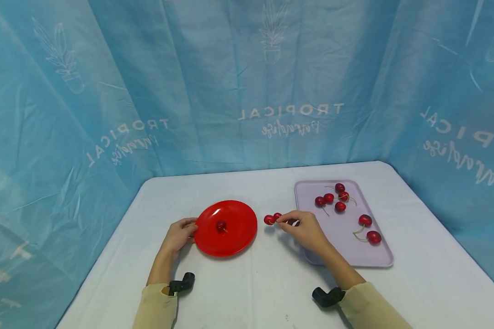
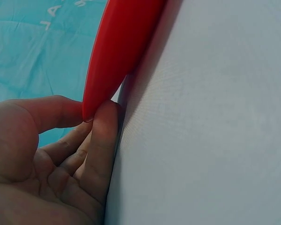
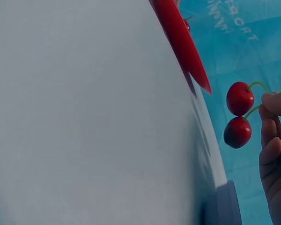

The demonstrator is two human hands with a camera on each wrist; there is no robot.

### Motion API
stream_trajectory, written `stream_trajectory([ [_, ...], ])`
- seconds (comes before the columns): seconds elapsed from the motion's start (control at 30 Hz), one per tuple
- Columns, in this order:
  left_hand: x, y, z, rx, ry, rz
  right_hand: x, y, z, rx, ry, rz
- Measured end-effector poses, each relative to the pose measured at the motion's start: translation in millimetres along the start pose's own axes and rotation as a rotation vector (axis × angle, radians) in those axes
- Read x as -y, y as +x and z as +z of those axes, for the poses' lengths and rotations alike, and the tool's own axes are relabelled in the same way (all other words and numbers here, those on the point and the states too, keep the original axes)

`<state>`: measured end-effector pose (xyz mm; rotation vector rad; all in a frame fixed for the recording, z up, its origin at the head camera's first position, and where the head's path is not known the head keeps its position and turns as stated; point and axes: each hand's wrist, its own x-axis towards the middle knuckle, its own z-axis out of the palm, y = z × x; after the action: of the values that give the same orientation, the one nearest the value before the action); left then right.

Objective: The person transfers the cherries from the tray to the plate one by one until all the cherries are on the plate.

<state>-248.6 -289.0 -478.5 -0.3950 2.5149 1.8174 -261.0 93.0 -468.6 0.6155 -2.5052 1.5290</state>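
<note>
My right hand (image 1: 303, 228) pinches the green stems of two red cherries (image 3: 240, 99) between thumb and fingers. Those cherries dangle above the table, between the red plate (image 1: 240, 233) and the lilac tray (image 1: 337, 256). At the plate's left rim, my left hand (image 1: 180, 235) grips the edge, thumb on top and fingers beneath, as the left wrist view shows. One cherry (image 1: 221, 225) with its stem lies near the middle of the plate. Several more cherries (image 1: 340, 207) lie in the tray, most toward its far side and two near its right edge.
The white table (image 1: 247, 292) has its far edge against a blue printed curtain (image 1: 214, 91), which also hangs along both sides. Black camera mounts (image 1: 328, 297) sit on both wrists. The tray's raised rim stands close to the right forearm.
</note>
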Motion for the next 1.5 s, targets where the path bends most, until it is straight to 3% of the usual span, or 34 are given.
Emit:
stream_trajectory([
  [0.77, 1.1, -0.1, 1.5, -0.017, -0.019, 0.006, 11.5, 18.3, 42.4, 0.021, 0.095, -0.048],
  [1.5, 1.0, -0.8, 2.8, -0.027, -0.027, 0.015, 22.9, 37.1, 69.2, 0.030, 0.062, -0.099],
])
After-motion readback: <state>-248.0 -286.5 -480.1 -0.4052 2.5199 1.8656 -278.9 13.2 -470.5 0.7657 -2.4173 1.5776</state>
